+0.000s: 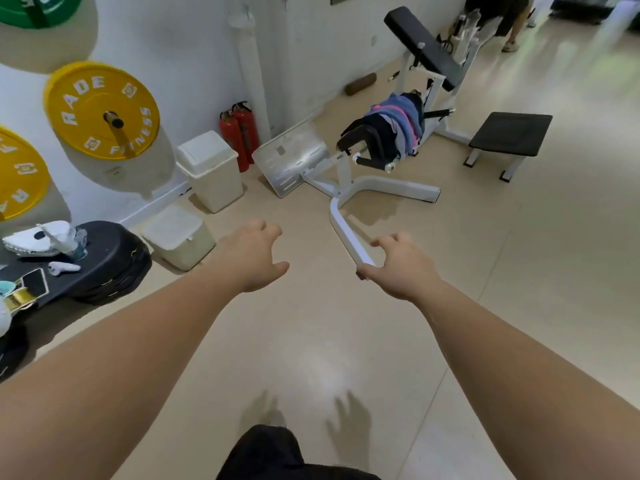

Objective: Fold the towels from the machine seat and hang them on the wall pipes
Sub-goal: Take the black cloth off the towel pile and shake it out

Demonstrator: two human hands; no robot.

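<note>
**Q:** While both arms reach forward, what are the hands doing?

**A:** The left hand point(254, 252) and the right hand point(398, 265) are held out over the beige floor point(519, 271), empty. The fingers point(273, 232) of the left hand are loosely curled and spread, thumb apart from them, touching nothing. The right hand is the same: fingers slack and parted, pinching nothing. It overlaps the near end of a white frame bar in the view, but whether it touches the bar cannot be told.

**Q:** Where are the towels?

**A:** A heap of towels point(398, 121), purple, pink, grey and dark, lies draped over the seat of a white exercise machine point(349, 188), well ahead of the hands. The machine's black back pad point(420, 46) rises tilted behind the heap.

**Q:** What else is around?

**A:** A white pipe point(247, 64) runs up the wall on the left. Beside its foot stand two red fire extinguishers point(239, 133), then a cream lidded bin point(209, 168), and a lower lidded box point(178, 237) nearer the camera. Yellow weight plates point(102, 110) hang on the wall at far left. A low black bench point(510, 133) sits to the right of the machine. Another person's legs point(512, 29) show in the far corner.
</note>
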